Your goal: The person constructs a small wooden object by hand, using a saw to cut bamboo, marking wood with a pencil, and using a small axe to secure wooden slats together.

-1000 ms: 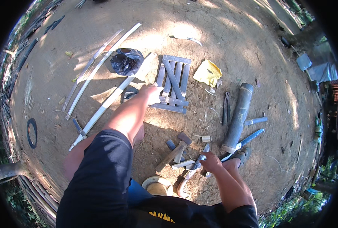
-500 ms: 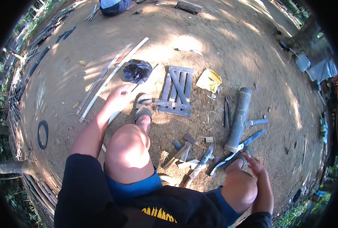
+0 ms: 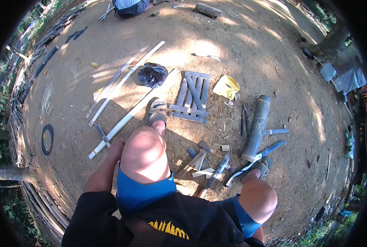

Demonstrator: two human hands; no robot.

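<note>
Bamboo slat [image 3: 127, 117] lies at ten o'clock of the left hand [image 3: 116, 146], fingers hidden; grip it mid-length for control, right hand unseen.

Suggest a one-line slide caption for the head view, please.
Left hand by a long bamboo strip, slatted frame and bamboo tube ahead.

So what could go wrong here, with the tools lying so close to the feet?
The long knife lies right beside the right sandalled foot; stepping could bring toes onto the blade. Hammers and wood scraps between the feet could trip the person. The left hand is near the split bamboo strip, whose edges may cut.
</note>
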